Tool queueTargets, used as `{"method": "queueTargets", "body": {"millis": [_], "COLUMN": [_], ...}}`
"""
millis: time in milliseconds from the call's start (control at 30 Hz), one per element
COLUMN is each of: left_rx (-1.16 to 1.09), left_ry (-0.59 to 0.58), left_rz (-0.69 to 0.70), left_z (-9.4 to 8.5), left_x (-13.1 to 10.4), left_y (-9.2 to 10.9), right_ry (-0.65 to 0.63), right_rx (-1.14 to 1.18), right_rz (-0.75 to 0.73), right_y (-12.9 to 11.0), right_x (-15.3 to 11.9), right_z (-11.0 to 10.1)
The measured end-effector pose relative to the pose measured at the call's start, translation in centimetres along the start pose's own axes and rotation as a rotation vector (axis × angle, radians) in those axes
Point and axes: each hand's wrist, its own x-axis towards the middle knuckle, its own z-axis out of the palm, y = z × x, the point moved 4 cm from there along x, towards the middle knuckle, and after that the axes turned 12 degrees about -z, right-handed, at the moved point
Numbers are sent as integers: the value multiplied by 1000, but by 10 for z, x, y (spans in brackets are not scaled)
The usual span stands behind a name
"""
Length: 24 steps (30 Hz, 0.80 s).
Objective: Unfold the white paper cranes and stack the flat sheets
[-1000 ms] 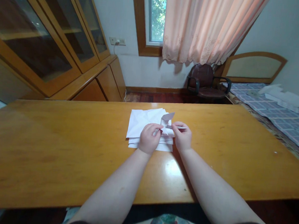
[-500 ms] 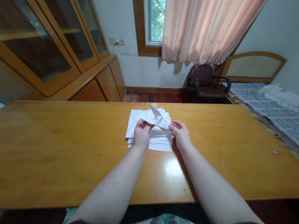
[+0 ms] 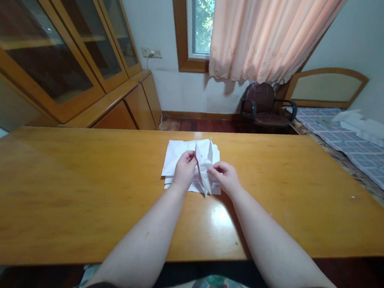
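A folded white sheet of paper (image 3: 205, 165) stands raised in the middle, its creased flaps pointing up and toward me. My left hand (image 3: 185, 166) pinches its left side with thumb and fingers. On the other side, my right hand (image 3: 225, 175) is closed on the sheet's right edge, thumb and forefinger together. Beneath both lies a loose stack of white paper (image 3: 174, 154), its sheets unevenly overlapped on the wooden table. The folded sheet and my left hand hide part of the stack.
The wide wooden table (image 3: 75, 197) extends to both sides. Behind it stand a dark red armchair (image 3: 264, 104) and a peach curtain (image 3: 260, 34). A glass-door cabinet (image 3: 68, 63) is at the left, and a bed (image 3: 355, 134) with white items on it at the right.
The folded paper has turned from lying crosswise to standing with its flaps lengthwise. My right hand has moved slightly left and my left hand slightly right, both still on the sheet.
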Motion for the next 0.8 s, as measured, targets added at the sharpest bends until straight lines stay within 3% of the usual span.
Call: {"method": "queueTargets", "body": {"millis": [167, 300, 400, 533, 800], "left_rx": [13, -40, 2, 83, 184], "left_ry": [-150, -136, -91, -25, 26], "left_rz": [-115, -130, -125, -84, 50], "left_z": [13, 13, 11, 8, 4], "left_x": [-5, -4, -4, -3, -2], "left_y": [-9, -13, -13, -13, -11], "right_ry": [121, 188, 255, 244, 339], "right_rx": [339, 429, 410, 309, 338], "right_rz": [186, 244, 172, 29, 39], "right_y": [12, 15, 13, 7, 8], "right_x": [2, 2, 1, 0, 2], "right_z": [5, 5, 3, 3, 3]}}
